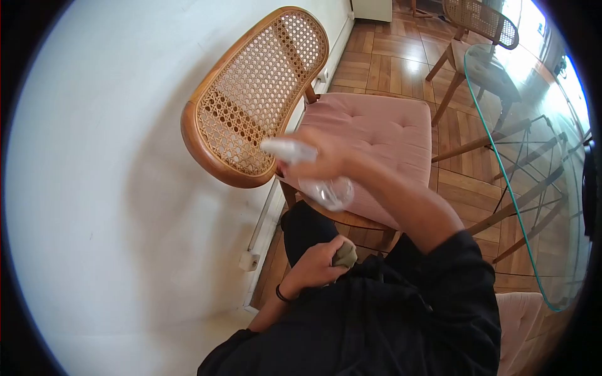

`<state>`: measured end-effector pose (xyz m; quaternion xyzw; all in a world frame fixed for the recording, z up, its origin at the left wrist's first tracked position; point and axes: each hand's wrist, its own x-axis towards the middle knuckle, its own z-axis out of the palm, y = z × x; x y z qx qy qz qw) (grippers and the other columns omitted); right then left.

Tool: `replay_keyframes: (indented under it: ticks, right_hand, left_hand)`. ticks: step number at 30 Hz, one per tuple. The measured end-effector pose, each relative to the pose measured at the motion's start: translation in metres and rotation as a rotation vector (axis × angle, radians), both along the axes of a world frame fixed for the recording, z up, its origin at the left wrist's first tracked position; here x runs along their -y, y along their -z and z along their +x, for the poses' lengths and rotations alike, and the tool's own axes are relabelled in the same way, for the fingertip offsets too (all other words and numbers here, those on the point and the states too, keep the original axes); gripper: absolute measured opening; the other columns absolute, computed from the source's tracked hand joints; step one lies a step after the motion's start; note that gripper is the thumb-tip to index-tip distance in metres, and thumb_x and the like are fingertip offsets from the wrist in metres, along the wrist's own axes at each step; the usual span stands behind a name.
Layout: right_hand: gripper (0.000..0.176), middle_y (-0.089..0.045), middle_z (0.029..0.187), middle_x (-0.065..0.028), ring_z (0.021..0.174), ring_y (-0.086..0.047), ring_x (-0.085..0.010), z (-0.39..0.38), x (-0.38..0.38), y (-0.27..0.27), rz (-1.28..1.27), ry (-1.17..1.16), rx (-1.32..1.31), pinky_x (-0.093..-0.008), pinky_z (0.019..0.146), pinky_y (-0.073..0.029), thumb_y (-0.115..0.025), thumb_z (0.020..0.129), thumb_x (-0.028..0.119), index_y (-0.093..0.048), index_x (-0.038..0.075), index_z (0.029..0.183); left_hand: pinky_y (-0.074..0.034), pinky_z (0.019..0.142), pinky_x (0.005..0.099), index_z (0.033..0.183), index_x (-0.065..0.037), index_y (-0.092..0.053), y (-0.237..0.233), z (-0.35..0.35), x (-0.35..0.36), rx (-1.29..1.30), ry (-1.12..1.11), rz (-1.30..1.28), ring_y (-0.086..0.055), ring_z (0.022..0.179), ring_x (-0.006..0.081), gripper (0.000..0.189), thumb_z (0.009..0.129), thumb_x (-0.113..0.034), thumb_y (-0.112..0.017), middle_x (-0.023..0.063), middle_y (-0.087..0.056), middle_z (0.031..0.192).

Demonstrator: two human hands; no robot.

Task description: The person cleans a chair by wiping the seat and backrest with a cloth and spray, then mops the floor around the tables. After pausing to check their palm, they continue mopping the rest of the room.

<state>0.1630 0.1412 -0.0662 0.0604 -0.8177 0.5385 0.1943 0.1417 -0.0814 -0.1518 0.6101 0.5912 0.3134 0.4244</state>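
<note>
Wall: a plain white wall (pixel 94 188) fills the left side, with a small white socket (pixel 249 260) low down near the skirting.
Cane chair: the cane chair (pixel 263 94) stands close against the wall, its woven back in a curved wooden frame turned towards the camera.
Left hand: the left hand (pixel 310 268) is low and close to the body, over the dark trouser leg, with a dark band (pixel 280 294) on the wrist.
Left fingers: curled tight around a bunched olive cloth (pixel 345 254), which sticks out at the thumb side.
Spray bottle: a clear spray bottle (pixel 326 191) with a white head is up in the air just in front of the chair's back and over the seat's near edge. It is blurred, and the head points left at the cane.
Right hand: the right hand (pixel 326 156) is raised at the end of an outstretched arm in a black sleeve.
Right fingers: wrapped round the bottle's neck, holding it. Blur hides whether one of them lies on the trigger.
Cushion: a pink tufted cushion (pixel 382 131) lies on the chair's seat, behind and below the right hand.
Floor: a wooden parquet floor (pixel 376 62) runs under the furniture.
Worktop: a round glass worktop (pixel 539 188) stands well to the right, with wooden legs visible through it.
Second chair: another cane-backed chair (pixel 480 19) is at the glass worktop's far side.
</note>
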Motion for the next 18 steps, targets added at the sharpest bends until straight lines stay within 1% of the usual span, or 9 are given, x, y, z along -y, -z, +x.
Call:
replay_keyframes:
  ticks: [1,3,5,7,9,12,15,17,18]
  right_hand:
    - [0.041,-0.068,0.1,-0.0101,0.088,-0.066,-0.0208,-0.011,-0.017,-0.002,-0.06,0.035,0.039,-0.0367,0.081,-0.053,-0.07,0.08,0.021,-0.063,0.004,0.116]
    - [0.038,-0.071,0.089,-0.0105,0.085,-0.068,-0.0238,-0.032,-0.052,-0.01,0.039,0.62,0.112,-0.0375,0.08,-0.053,-0.075,0.076,0.024,-0.068,0.002,0.106]
    - [0.037,-0.071,0.094,-0.0156,0.09,-0.068,-0.0271,-0.028,-0.103,-0.04,-0.054,0.763,0.264,-0.0375,0.081,-0.053,-0.076,0.075,0.025,-0.07,0.001,0.103]
    - [0.039,-0.071,0.094,-0.0191,0.092,-0.068,-0.027,-0.04,-0.184,-0.016,-0.086,1.012,0.047,-0.0375,0.081,-0.053,-0.078,0.072,0.025,-0.071,-0.001,0.1]
    - [0.043,-0.071,0.095,-0.0193,0.092,-0.068,-0.026,-0.017,-0.213,-0.019,-0.042,1.105,0.087,-0.0373,0.08,-0.053,-0.079,0.071,0.026,-0.071,-0.001,0.103]
    - [0.057,-0.069,0.106,-0.0184,0.097,-0.066,-0.0267,-0.012,-0.247,0.009,-0.062,0.862,0.112,-0.0382,0.083,-0.053,-0.08,0.07,0.029,-0.065,-0.001,0.117]
    - [0.084,-0.062,0.124,-0.0174,0.106,-0.063,-0.0266,-0.006,-0.181,-0.004,0.019,0.732,0.234,-0.0388,0.087,-0.053,-0.084,0.07,0.036,-0.05,0.001,0.137]
    - [0.079,-0.063,0.124,-0.0137,0.105,-0.064,-0.0269,-0.001,-0.112,-0.03,-0.07,0.394,0.267,-0.0395,0.09,-0.052,-0.084,0.072,0.041,-0.054,0.008,0.136]
    - [0.067,-0.068,0.113,-0.0136,0.098,-0.066,-0.0275,-0.015,-0.094,-0.012,-0.116,0.265,0.147,-0.0396,0.087,-0.053,-0.081,0.074,0.037,-0.059,0.008,0.13]
  left_hand:
    - [-0.05,0.069,0.038,0.113,-0.009,-0.053,0.0,0.002,0.003,-0.004,0.001,-0.033,-0.066,0.08,0.0315,0.039,0.077,-0.009,-0.07,0.0129,-0.065,0.084]
    - [-0.05,0.071,0.0332,0.115,-0.008,-0.054,-0.001,0.004,0.007,-0.018,0.008,-0.094,-0.067,0.077,0.0228,0.043,0.076,-0.002,-0.069,0.0093,-0.065,0.085]
    - [-0.051,0.072,0.0332,0.115,-0.008,-0.055,0.0,0.004,0.012,-0.016,-0.031,-0.061,-0.067,0.078,0.0226,0.042,0.076,-0.002,-0.069,0.0092,-0.066,0.085]
    - [-0.051,0.074,0.0331,0.115,-0.008,-0.055,0.0,0.005,0.017,0.003,-0.082,-0.057,-0.067,0.08,0.022,0.042,0.076,-0.002,-0.069,0.0089,-0.066,0.086]
    - [-0.052,0.076,0.033,0.115,-0.008,-0.056,0.0,0.004,0.02,0.034,-0.142,-0.084,-0.067,0.081,0.021,0.042,0.076,-0.002,-0.069,0.0086,-0.065,0.086]
    - [-0.052,0.076,0.0323,0.114,-0.009,-0.057,0.006,-0.001,0.021,0.102,-0.195,-0.124,-0.066,0.081,0.0191,0.041,0.076,-0.002,-0.069,0.0082,-0.065,0.087]
    - [-0.052,0.074,0.0389,0.116,-0.009,-0.053,0.018,-0.003,0.01,0.066,-0.178,-0.088,-0.068,0.084,0.0347,0.039,0.08,-0.012,-0.069,0.014,-0.067,0.088]
    - [-0.052,0.074,0.0394,0.115,-0.009,-0.053,0.014,-0.003,-0.001,0.04,-0.127,-0.072,-0.068,0.085,0.0357,0.039,0.08,-0.012,-0.07,0.0146,-0.067,0.089]
    - [-0.052,0.074,0.0396,0.115,-0.009,-0.053,0.012,-0.002,-0.006,0.027,-0.105,-0.064,-0.068,0.085,0.0362,0.039,0.08,-0.012,-0.07,0.0149,-0.067,0.089]
